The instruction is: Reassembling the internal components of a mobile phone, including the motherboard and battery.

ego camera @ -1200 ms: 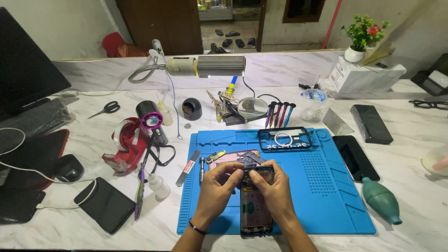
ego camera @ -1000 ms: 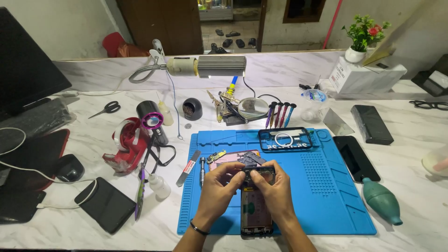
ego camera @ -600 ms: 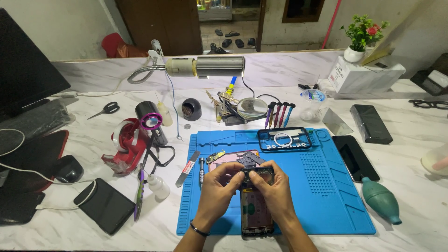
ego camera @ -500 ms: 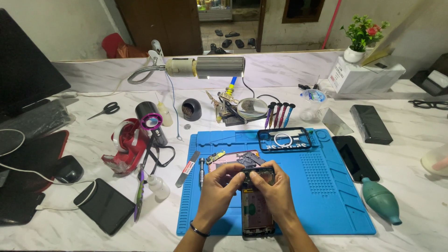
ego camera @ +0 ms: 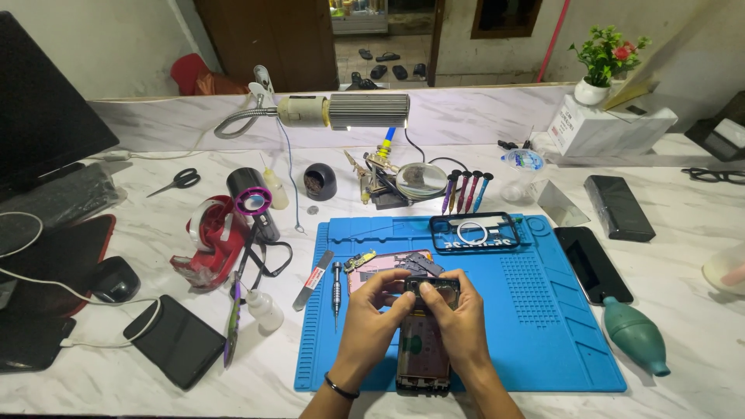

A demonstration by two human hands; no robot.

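Item: opened phone (ego camera: 423,349), back off, lying lengthwise on the blue ribbed silicone mat (ego camera: 543,310) near the desk's (ego camera: 683,202) front edge. Left hand (ego camera: 371,314) and right hand (ego camera: 458,318) meet at its top end, fingertips pinched on a small dark glossy part (which part, I cannot tell). Best handled with light, even pressure, 2 thumbs steadying. Nearby: slim metal screwdriver (ego camera: 337,283), teal rubber blower (ego camera: 636,335).

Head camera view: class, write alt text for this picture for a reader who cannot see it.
Two bare hands, left hand and right hand, grip the top end of an opened phone lying on a blue work mat. A screwdriver lies on the mat's left side; a red tape dispenser and a desk lamp stand beyond.
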